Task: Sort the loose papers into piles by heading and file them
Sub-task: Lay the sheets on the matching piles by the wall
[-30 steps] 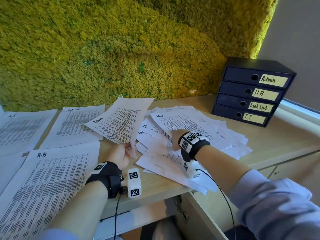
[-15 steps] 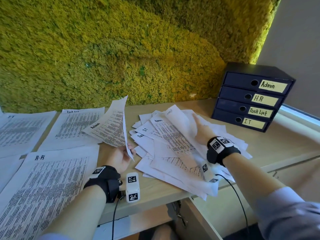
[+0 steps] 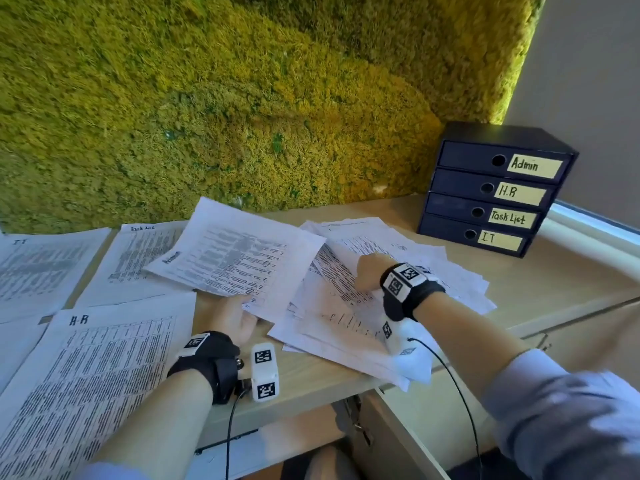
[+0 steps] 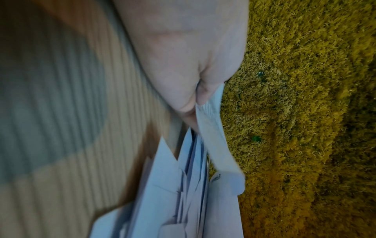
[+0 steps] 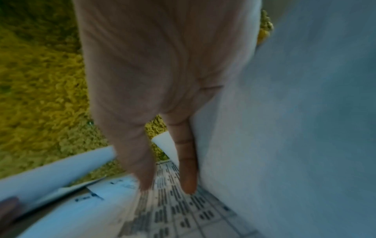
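Lower left: your H-R pile [image 3: 86, 368] lies sorted on the worktop [image 3: 311, 379]. Centre: left hand [image 3: 230, 320] pinches a sheet [image 3: 239, 258]; right hand [image 3: 369, 275], fingers straight, digs the unsorted heap [image 3: 346, 327]. Upper right: drawers [image 3: 491, 188] shut, nothing looks filed.

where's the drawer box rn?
Head view, far right of the desk: the dark drawer box stands against the moss wall, beyond the loose paper heap where the right hand rests.

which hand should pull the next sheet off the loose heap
Right. The right hand already lies with straight fingers on the loose heap, while the left hand is busy pinching a lifted sheet.
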Demonstrator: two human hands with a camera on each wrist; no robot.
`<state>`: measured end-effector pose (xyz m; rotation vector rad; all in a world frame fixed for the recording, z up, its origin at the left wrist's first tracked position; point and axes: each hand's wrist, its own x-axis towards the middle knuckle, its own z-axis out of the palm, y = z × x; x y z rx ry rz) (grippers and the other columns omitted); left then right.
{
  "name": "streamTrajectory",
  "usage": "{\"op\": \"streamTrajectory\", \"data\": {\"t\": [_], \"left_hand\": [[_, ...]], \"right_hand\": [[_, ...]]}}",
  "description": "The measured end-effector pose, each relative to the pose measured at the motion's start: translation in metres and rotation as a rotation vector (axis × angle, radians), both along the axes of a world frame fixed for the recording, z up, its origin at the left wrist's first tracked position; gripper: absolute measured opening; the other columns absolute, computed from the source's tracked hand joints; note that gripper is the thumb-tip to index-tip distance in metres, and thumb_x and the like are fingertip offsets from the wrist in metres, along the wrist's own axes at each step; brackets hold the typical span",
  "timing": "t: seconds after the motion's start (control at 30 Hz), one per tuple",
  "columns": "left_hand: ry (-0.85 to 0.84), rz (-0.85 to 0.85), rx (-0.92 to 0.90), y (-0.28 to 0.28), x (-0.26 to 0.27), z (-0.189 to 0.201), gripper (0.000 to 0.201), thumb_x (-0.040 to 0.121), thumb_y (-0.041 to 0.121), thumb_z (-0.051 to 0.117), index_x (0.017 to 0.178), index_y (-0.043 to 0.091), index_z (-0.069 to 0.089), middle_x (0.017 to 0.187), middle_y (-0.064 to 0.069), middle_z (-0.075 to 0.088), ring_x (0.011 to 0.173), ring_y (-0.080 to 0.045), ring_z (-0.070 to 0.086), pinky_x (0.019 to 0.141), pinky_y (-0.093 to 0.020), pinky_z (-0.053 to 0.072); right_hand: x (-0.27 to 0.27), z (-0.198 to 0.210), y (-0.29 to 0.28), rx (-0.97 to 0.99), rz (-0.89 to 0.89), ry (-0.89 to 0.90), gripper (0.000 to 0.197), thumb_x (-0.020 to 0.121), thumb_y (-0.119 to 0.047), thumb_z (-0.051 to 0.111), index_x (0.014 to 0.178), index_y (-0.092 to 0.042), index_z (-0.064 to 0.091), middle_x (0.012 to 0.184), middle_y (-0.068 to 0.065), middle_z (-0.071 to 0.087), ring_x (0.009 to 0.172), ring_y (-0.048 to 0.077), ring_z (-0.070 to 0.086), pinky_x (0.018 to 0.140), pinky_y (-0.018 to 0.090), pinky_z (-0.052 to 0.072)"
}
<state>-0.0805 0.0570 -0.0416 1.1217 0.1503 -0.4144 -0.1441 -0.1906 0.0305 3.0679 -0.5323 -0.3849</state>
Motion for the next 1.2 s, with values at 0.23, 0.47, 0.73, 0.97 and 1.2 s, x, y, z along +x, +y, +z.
{"op": "streamTrajectory", "data": {"t": [0.23, 0.47, 0.73, 0.97, 1.2], "left_hand": [[0.091, 0.032, -0.257, 0.006, 0.013, -0.010, 0.010, 0.090, -0.007, 0.051, 0.085, -0.004, 0.058, 0.082, -0.012, 0.058, 0.071, -0.015, 0.060, 0.051, -0.015, 0.052], [0.196, 0.116, -0.312, 0.002, 0.004, 0.001, 0.019, 0.096, -0.001, 0.038, 0.082, 0.003, 0.050, 0.074, -0.007, 0.060, 0.062, -0.013, 0.061, 0.053, -0.019, 0.054], [0.138, 0.109, -0.147, -0.001, 0.006, -0.001, 0.023, 0.097, -0.003, 0.033, 0.082, 0.009, 0.047, 0.093, -0.010, 0.053, 0.077, -0.020, 0.054, 0.074, -0.031, 0.049], [-0.007, 0.009, 0.075, -0.009, 0.007, -0.009, 0.022, 0.082, -0.011, 0.031, 0.086, 0.007, 0.043, 0.092, -0.013, 0.050, 0.076, -0.027, 0.053, 0.068, -0.035, 0.047], [-0.099, -0.113, 0.412, -0.014, 0.004, -0.009, 0.038, 0.084, -0.008, 0.038, 0.122, -0.008, 0.042, 0.135, -0.024, 0.045, 0.120, -0.041, 0.046, 0.095, -0.047, 0.039]], "right_hand": [[-0.015, -0.010, 0.020, 0.069, 0.078, 0.113, 0.042, 0.076, -0.055, 0.070, 0.074, -0.014, 0.058, 0.074, -0.002, 0.059, 0.067, 0.016, 0.058, 0.064, 0.027, 0.051], [-0.011, -0.010, 0.019, 0.014, 0.124, 0.099, 0.033, 0.090, -0.027, 0.059, 0.062, -0.015, 0.048, 0.060, -0.002, 0.045, 0.051, 0.014, 0.041, 0.050, 0.024, 0.037], [-0.013, -0.015, 0.021, 0.048, 0.121, 0.129, 0.034, 0.084, -0.027, 0.069, 0.061, -0.013, 0.048, 0.057, -0.002, 0.048, 0.048, 0.013, 0.043, 0.049, 0.023, 0.039], [-0.005, 0.027, -0.020, 0.039, -0.064, -0.304, 0.027, 0.089, -0.030, 0.060, 0.101, -0.006, 0.059, 0.090, 0.010, 0.059, 0.082, 0.029, 0.057, 0.067, 0.028, 0.040], [-0.004, 0.074, 0.038, -0.009, 0.204, -0.579, 0.008, 0.088, -0.017, 0.053, 0.094, -0.013, 0.051, 0.089, 0.009, 0.059, 0.078, 0.026, 0.059, 0.063, 0.031, 0.050]]}}
